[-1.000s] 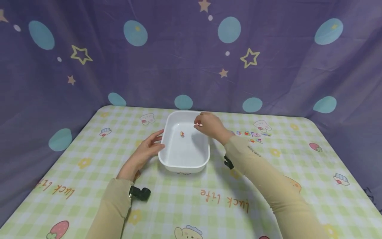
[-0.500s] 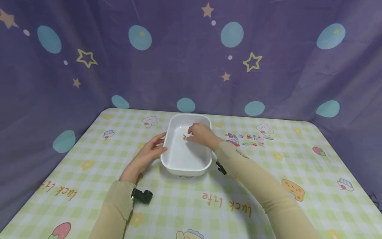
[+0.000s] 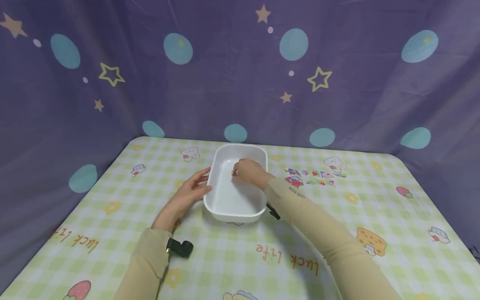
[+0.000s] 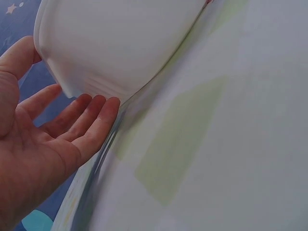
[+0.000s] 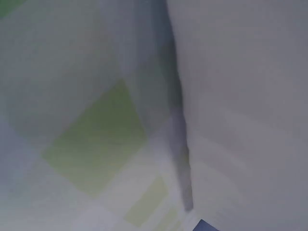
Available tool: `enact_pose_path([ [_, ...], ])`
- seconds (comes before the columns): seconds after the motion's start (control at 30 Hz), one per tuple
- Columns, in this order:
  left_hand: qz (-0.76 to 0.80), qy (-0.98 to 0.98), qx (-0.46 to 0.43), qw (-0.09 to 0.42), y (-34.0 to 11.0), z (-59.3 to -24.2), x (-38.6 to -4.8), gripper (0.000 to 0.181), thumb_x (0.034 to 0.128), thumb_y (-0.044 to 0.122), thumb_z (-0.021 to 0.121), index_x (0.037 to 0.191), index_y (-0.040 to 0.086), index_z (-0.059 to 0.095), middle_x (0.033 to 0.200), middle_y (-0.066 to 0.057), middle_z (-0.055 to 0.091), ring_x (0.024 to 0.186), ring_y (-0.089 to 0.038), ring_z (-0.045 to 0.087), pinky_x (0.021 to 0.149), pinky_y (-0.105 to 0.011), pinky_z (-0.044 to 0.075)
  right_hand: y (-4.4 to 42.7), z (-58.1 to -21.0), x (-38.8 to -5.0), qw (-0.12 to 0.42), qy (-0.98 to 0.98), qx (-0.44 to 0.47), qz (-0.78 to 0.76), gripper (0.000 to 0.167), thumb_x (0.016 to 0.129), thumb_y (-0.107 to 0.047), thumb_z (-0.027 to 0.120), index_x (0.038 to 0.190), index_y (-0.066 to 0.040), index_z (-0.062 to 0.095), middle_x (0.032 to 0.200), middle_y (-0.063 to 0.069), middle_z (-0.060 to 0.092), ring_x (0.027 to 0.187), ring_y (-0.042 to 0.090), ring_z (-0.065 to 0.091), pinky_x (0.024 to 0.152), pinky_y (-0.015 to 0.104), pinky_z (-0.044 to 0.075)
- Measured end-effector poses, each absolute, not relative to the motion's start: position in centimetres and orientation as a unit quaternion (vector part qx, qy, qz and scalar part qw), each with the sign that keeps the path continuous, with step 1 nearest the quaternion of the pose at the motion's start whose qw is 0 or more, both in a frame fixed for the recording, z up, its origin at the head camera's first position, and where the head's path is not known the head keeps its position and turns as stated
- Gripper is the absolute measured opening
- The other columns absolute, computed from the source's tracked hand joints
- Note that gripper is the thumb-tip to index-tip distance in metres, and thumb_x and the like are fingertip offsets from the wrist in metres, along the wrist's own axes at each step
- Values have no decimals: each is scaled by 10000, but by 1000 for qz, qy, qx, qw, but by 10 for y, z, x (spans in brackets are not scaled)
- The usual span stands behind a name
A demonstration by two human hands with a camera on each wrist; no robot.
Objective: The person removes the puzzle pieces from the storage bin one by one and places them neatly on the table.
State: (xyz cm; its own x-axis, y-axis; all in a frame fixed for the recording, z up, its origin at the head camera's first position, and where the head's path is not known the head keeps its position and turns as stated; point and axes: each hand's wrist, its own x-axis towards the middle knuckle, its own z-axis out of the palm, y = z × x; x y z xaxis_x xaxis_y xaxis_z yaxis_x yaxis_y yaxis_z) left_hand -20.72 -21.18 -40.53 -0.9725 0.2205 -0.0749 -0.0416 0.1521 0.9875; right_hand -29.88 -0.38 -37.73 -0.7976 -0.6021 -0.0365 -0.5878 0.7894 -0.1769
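Observation:
A white rectangular plastic tub (image 3: 234, 218) stands on the table. My left hand (image 3: 187, 196) touches its left side. In the left wrist view the thumb lies by the rim and the loosely extended fingers (image 4: 108, 115) meet the outer wall from below. Inside the tub, my right hand (image 3: 249, 171) reaches down with curled fingers and pinches a small colourful flat piece (image 3: 234, 173), partly hidden by the fingertips. What it depicts is too small to tell. Only the tub's outer wall (image 5: 250, 120) and the tablecloth fill the right wrist view, without the hand.
Right of the tub, several small colourful pieces lie in two rough rows, among them a red and blue one (image 3: 294, 181) and a pink one (image 3: 327, 175). A green checked cloth (image 3: 210, 266) with printed cartoons covers the table. A purple curtain (image 3: 225, 83) hangs behind.
My right hand has moved from above the tub's far right rim down and left to the small piece inside. The left hand has stayed at the tub's side. The head view has shifted slightly.

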Motion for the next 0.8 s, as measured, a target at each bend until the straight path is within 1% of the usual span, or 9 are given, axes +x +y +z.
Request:
enact_pose_path([
  [0.2, 644, 757, 49, 97, -211, -405, -206, 649, 864, 161, 593, 1430, 226, 281, 1399, -142, 361, 1197, -328, 456, 895, -382, 472, -4, -381, -300, 41, 949, -306, -64, 254, 829, -336, 639, 1014, -168, 684, 961, 3, 608, 888, 174, 579, 772, 330, 492],
  [0.33, 641, 760, 43, 99, -210, -404, -206, 647, 861, 172, 598, 1425, 245, 289, 1394, -123, 372, 1192, -306, 465, 898, -377, 471, -4, -381, -300, 42, 947, -315, -53, 227, 834, -332, 636, 1010, -198, 689, 951, -12, 590, 876, 154, 568, 765, 313, 485],
  [0.63, 641, 760, 48, 99, -212, -404, -206, 645, 868, 178, 592, 1431, 224, 281, 1404, -141, 360, 1201, -320, 453, 910, -383, 458, -5, -382, -299, 38, 942, -331, -52, 165, 839, -303, 634, 980, -244, 696, 926, -33, 585, 857, 136, 572, 753, 306, 480],
  [0.8, 642, 758, 52, 103, -211, -403, -206, 647, 870, 181, 590, 1434, 224, 275, 1408, -143, 354, 1216, -330, 440, 919, -392, 451, -4, -383, -299, 40, 944, -325, -47, 199, 813, -389, 633, 939, -249, 696, 905, -50, 578, 823, 120, 554, 738, 293, 474],
])
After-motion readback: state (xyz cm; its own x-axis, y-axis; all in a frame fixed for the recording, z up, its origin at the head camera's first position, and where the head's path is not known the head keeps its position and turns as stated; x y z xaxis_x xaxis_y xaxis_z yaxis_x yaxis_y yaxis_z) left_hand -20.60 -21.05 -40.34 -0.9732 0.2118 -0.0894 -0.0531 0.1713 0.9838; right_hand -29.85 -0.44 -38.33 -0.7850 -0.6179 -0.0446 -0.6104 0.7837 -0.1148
